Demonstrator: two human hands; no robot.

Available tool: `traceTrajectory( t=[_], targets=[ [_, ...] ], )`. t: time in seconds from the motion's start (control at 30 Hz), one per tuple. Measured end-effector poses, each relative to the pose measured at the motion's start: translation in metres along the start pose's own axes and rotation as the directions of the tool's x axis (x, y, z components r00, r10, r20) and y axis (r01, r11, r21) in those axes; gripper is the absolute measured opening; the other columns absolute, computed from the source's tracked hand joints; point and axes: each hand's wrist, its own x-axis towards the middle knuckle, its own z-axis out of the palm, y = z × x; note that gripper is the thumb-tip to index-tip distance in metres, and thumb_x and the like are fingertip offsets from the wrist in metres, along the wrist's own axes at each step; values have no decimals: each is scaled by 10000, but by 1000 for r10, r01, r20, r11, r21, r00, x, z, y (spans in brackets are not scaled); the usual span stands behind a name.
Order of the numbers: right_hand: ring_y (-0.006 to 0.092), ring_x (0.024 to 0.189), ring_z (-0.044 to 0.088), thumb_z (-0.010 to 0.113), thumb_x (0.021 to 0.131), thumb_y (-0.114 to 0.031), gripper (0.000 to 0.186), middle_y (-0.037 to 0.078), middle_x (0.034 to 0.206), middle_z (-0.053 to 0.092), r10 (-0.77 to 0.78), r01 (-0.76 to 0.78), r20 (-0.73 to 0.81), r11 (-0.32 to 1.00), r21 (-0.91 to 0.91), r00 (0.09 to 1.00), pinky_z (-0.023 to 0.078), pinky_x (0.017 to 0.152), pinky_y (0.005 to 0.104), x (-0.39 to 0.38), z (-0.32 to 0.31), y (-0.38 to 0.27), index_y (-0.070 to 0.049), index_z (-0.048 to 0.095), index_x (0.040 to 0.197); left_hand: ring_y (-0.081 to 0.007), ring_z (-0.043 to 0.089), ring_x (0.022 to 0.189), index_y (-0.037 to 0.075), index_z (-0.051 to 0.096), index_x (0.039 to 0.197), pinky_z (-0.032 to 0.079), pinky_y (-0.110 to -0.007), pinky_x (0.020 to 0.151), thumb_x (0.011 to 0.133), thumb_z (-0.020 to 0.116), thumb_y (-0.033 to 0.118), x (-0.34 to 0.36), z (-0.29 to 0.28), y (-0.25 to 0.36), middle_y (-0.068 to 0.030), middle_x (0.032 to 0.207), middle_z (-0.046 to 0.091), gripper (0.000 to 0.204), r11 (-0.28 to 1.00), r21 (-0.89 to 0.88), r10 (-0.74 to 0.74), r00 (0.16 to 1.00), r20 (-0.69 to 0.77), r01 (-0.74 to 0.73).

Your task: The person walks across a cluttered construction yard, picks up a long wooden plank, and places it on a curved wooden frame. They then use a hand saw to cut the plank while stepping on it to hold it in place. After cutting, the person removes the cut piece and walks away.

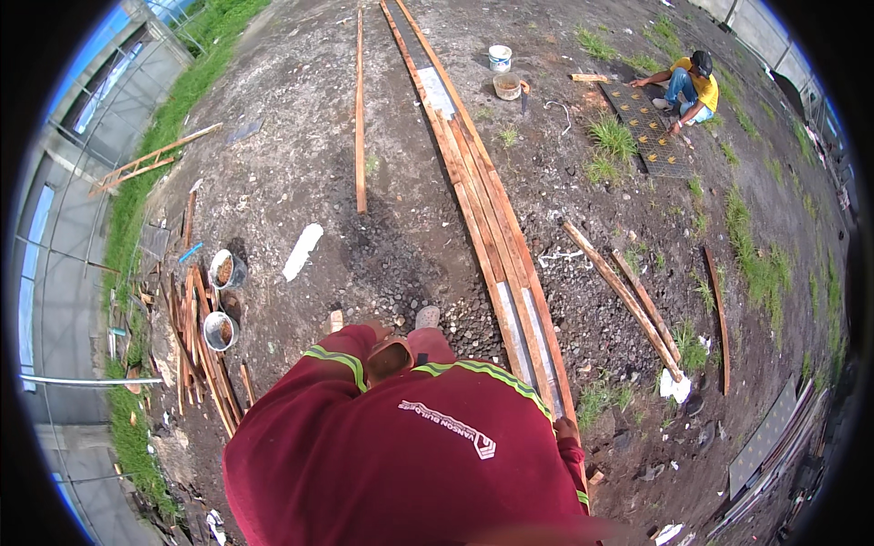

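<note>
Red sleeves with yellow-green bands cover my arms. My left hand (390,357) is bent in near my knees; its fingers are not distinct. Beside the lower end of a long, narrow wooden frame (496,173), my right hand (566,428) touches the outer right plank, its fingers too small and dark to read. Inside the frame lie more reddish planks (478,205) and pale strips (512,328). My two feet rest on gravelly ground left of it.
Two buckets of brown material (218,331) stand left by a lumber pile (196,350). Another long plank (360,118) lies ahead, and loose timbers (628,300) lie right. Beyond two white buckets (500,58), a yellow-shirted person (696,86) crouches over a dark panel (646,132).
</note>
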Motion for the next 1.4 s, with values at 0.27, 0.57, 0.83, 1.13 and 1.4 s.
traceTrajectory(
  t=[0.27,0.57,0.83,1.13,1.4],
  targets=[
    [300,963,570,560,733,-229,165,133,962,612,-315,339,273,177,-924,909,461,790,381,73,58,64,-133,654,829,-364,566,945,13,632,968,431,-409,830,789,467,540,19,-78,-5,-219,951,614,580,983,-118,137,989,-51,-142],
    [229,787,606,566,737,-284,326,132,914,625,-198,258,171,601,-757,965,479,648,344,14,188,-83,-72,615,981,-281,626,800,-35,642,865,464,-382,731,776,493,551,81,-96,-153,-197,776,635,611,969,-231,-80,996,50,89],
    [172,656,601,592,759,-160,458,69,810,604,15,-7,31,968,-253,999,454,472,321,-14,261,-162,-88,461,1193,-313,618,814,-14,621,967,443,-401,769,827,423,493,95,-118,-171,-189,835,637,562,909,-380,-140,984,107,171],
    [264,742,609,633,719,-256,275,112,829,632,3,558,582,-291,-777,813,500,696,372,101,280,-177,-69,616,920,-289,608,858,-8,580,1071,459,-377,762,815,491,478,166,-178,-139,-173,944,631,556,955,-287,92,994,58,-72],
    [177,791,617,586,780,-214,457,84,941,614,-228,239,72,916,-323,971,505,569,315,81,346,-363,-77,475,1202,-143,522,620,121,525,1044,421,-321,505,865,466,400,232,-283,-132,-19,775,563,337,757,-534,-290,926,241,376]
  ],
)
